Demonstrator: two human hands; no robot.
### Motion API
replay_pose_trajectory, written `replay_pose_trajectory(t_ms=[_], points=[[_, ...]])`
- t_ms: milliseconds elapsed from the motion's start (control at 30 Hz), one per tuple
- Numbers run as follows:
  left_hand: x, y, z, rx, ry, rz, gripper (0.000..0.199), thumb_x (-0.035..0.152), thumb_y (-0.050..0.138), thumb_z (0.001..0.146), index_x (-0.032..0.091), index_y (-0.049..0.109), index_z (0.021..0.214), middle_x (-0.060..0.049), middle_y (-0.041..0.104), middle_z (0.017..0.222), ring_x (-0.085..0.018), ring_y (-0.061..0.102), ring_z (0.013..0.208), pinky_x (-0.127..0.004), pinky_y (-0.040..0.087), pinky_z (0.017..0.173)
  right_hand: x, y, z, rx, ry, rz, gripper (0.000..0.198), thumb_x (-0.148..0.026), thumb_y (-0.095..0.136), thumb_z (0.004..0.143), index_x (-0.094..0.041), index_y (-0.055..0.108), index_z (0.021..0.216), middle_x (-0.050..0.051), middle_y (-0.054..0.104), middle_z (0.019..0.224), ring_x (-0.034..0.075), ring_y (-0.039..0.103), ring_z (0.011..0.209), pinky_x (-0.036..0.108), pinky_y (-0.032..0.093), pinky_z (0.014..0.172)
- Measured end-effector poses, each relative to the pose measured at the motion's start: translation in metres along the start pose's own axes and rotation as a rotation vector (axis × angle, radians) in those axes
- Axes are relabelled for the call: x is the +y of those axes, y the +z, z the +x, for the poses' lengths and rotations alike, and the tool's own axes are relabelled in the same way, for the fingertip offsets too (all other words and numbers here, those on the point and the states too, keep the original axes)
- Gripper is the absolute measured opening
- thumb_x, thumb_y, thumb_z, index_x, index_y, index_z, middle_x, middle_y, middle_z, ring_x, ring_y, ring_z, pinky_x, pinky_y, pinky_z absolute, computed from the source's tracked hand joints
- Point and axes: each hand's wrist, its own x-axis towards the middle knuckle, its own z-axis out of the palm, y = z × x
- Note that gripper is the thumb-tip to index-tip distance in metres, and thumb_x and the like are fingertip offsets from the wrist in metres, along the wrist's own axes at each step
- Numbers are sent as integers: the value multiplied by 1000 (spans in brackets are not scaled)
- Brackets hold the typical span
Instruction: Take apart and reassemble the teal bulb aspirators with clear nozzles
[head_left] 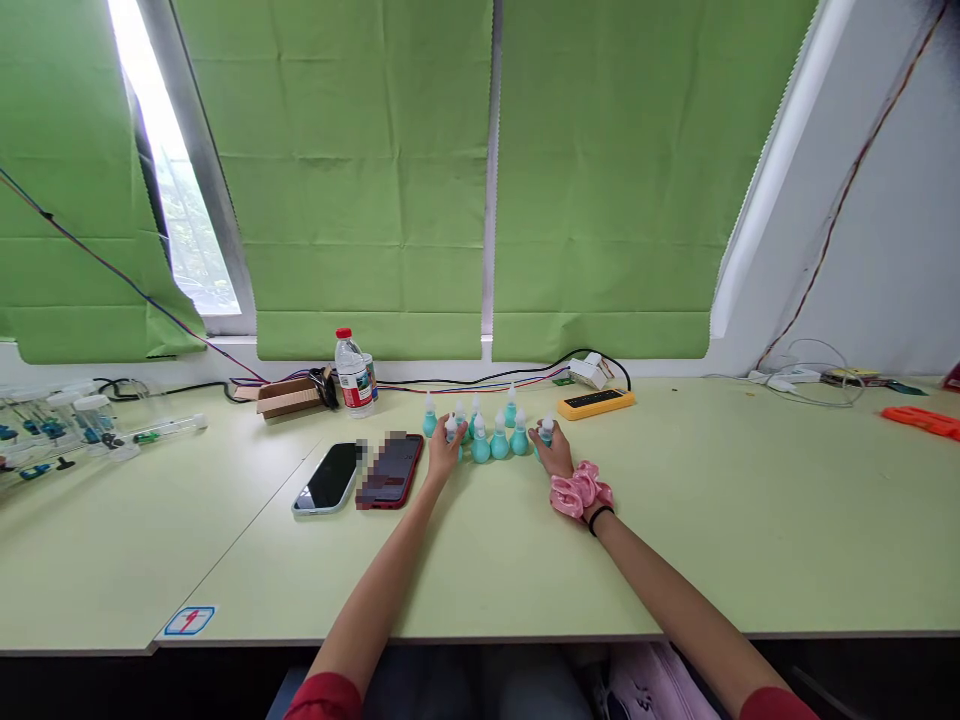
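Two bare hands work over a pale green table (712, 520), each at one side of a cluster of small bottles (499, 442) with round teal bodies and white tops. The cluster stands upright toward the back of the table, between and just beyond the hands. The left hand (444, 452) grasps one teal bottle (451, 430) at the cluster's left side, with thumb and fingers about its upper part. The right hand (556, 456) has its fingers curled around another teal bottle (547, 432) at the right side, the white top showing above the grip. The bottles between the hands overlap, and the rear ones are partly hidden, so their exact number cannot be told.

The right wrist bears a pink scrunchie (580, 490) and a thin black band (600, 518); both forearms emerge from red sleeves (326, 697). Left of the left hand lie two phones, one in a pale case (330, 480) and one in a red case (401, 470), side by side. Behind them stand a clear drink bottle (354, 380) with a red cap and, to its left, an open cardboard box (289, 398). A yellow power strip (596, 404) lies beyond the right hand. Green blinds (375, 180) cover most of the windows behind the table.
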Motion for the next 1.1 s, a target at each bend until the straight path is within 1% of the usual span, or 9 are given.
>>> replay_pose_trajectory(t_ms=[100,233,333,433,533,633,733,933,1100], points=[[0,-1,-1,-19,47,3,47,44,50,69,14,48,105,-4,58,71,-15,54,64,-25,39,60,0,1,-1,-35,18,9,35,-42,52,59,-18,49,85,5,59,82,19,55,72,30,42,65],[-1,-1,-1,-121,71,-8,45,39,59,60,14,55,97,-2,58,67,-14,52,61,-24,39,58,0,0,-3,-81,44,39,29,-36,57,55,-19,54,78,4,63,78,18,57,69,29,43,63],[-3,-1,-1,-197,68,-1,39,34,64,53,12,61,85,-1,58,64,-13,51,57,-22,38,55,0,-1,-2,-96,59,69,31,-35,59,54,-17,56,78,5,64,79,19,58,71,28,44,65],[-5,-1,0,-225,57,22,32,32,65,50,11,63,74,1,55,58,-12,48,55,-22,36,52,0,-3,-1,-113,69,92,32,-35,61,52,-15,58,77,6,64,77,19,59,69,28,45,65],[-5,-1,0,-236,49,37,27,30,64,49,11,63,68,3,51,54,-12,46,53,-22,35,51,-2,-3,-2,-120,78,104,34,-35,62,51,-14,60,76,6,65,77,19,59,68,29,45,64],[-3,-2,-1,-239,44,37,23,28,62,50,11,63,67,2,52,55,-12,46,54,-21,35,52,-3,-4,-3,-124,86,105,34,-35,62,51,-13,61,78,6,65,76,20,59,68,29,45,62],[-2,-2,-1,-224,38,29,24,26,62,51,10,63,69,1,55,60,-13,47,58,-22,37,54,-4,-5,-4,-127,94,97,34,-35,61,52,-13,62,79,5,65,73,20,59,67,29,45,61],[-4,-1,1,-190,23,13,33,20,60,53,12,63,85,-1,60,69,-14,52,63,-22,38,58,-5,-5,-5,-141,92,86,32,-34,60,54,-15,64,79,5,65,72,20,59,66,28,44,60],[-7,1,3,-150,15,11,25,22,57,57,12,64,79,-2,60,67,-16,53,64,-22,38,57,-5,-5,-5,-141,89,69,29,-34,59,55,-15,64,76,5,65,72,21,59,68,27,44,58]])
